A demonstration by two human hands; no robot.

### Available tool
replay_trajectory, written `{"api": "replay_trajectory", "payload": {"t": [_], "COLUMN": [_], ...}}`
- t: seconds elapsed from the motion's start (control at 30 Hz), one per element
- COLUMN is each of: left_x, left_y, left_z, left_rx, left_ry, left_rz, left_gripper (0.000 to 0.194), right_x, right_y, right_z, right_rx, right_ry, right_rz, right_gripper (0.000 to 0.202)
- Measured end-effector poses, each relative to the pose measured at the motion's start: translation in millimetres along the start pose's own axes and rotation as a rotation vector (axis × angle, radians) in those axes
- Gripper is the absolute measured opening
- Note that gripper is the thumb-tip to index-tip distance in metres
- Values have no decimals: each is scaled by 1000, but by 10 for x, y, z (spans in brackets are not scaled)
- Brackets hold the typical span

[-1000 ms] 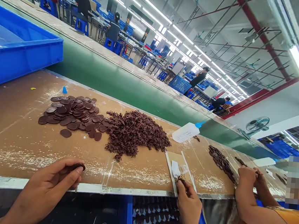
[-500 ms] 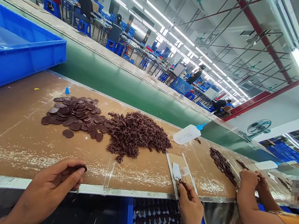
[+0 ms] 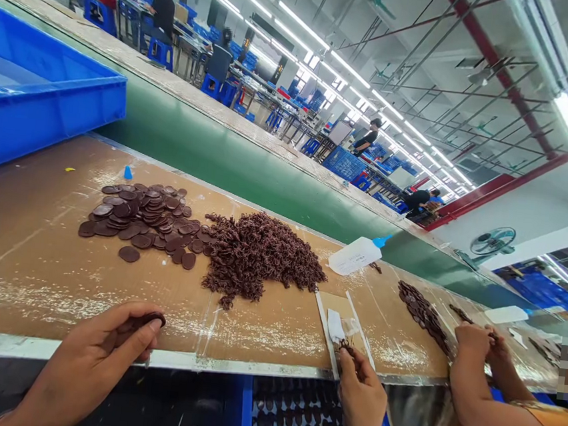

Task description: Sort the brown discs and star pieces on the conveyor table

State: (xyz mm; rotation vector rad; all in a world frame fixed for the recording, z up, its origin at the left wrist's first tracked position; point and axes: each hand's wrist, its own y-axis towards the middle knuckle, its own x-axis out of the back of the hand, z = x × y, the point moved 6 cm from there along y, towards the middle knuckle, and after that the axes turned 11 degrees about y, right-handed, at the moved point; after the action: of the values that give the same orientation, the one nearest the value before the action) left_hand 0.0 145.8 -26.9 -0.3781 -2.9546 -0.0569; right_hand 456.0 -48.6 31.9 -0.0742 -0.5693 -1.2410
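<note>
The left hand (image 3: 92, 355), lower left of the frame, is pinching a dark disc (image 3: 153, 319) between thumb and fingertips. The right hand (image 3: 360, 398), right of bottom centre, is closing its fingers on a small dark curly piece (image 3: 346, 347) and is holding it at the lower end of a board (image 3: 347, 319). A white slip (image 3: 335, 326) is lying on the board, just above that hand's fingertips.

Left of centre, a heap of discs (image 3: 143, 216) is spreading over the brown table (image 3: 25, 241) and touching a tangled pile (image 3: 264, 255) of curly pieces at the centre. A small blue cap (image 3: 128, 172) is standing near the heap's upper edge. To the right of the pile, a white bottle (image 3: 356, 255) is lying with its blue tip pointing to the upper right.

A blue crate (image 3: 93, 104) is filling the far left of the frame, beside a green strip (image 3: 209, 152) that is running behind the table. At the bottom, below the table's edge, a tray (image 3: 294, 415) is holding rows of dark pieces. At the right edge, a co-worker (image 3: 501, 408) in orange is working with both hands over the table, near another heap (image 3: 424, 317) of dark pieces.
</note>
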Motion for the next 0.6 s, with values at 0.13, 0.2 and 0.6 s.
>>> {"api": "replay_trajectory", "payload": {"t": [0.13, 0.2, 0.6], "left_x": [6, 7, 9], "left_y": [9, 5, 3], "left_z": [11, 4, 33], "left_rx": [-23, -28, -40], "left_ry": [1, -2, 33], "left_rz": [-8, -11, -1], "left_gripper": [39, 39, 38], "right_x": [4, 4, -14], "right_y": [-15, -21, -2], "right_z": [11, 23, 14], "right_rx": [18, 25, 36], "right_ry": [12, 15, 9], "right_rz": [1, 3, 12], "right_gripper": [59, 58, 61]}}
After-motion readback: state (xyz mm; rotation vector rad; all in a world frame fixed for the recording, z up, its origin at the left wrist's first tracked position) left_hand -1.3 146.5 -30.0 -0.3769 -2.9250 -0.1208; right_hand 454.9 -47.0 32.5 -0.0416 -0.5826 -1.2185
